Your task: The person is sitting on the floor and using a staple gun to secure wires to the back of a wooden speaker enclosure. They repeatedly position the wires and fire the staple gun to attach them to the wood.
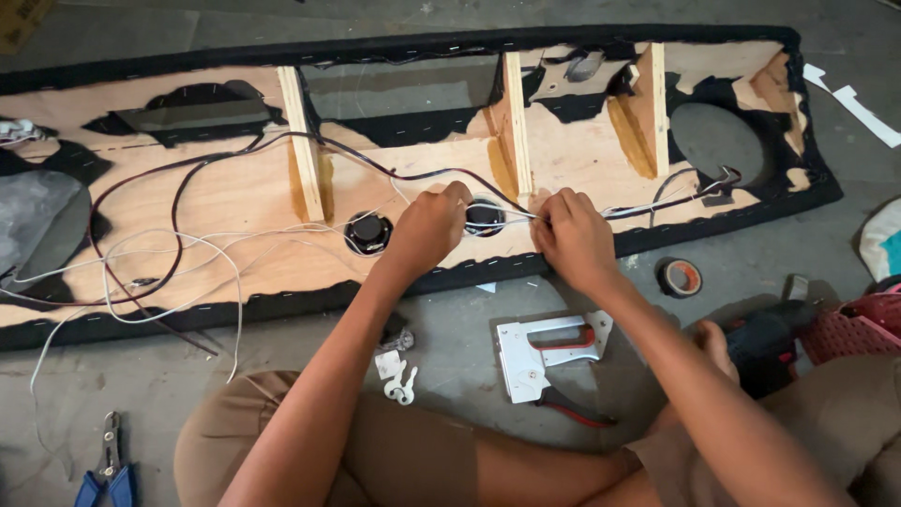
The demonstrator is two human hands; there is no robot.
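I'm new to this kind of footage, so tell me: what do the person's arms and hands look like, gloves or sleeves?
Both arms are bare to the top of the picture, with no sleeves showing. The left hand and right hand wear no gloves, rings or watch.

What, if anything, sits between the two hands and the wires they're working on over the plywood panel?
Nothing visible. The left hand and right hand both already pinch the thin wires stretched between them, just above the small round speaker set in the plywood panel. The staple gun lies on the floor behind the hands.

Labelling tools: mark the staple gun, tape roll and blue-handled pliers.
staple gun (549, 349): head view, on its metal body.
tape roll (678, 277): head view, on its ring.
blue-handled pliers (110, 462): head view, near the pivot.
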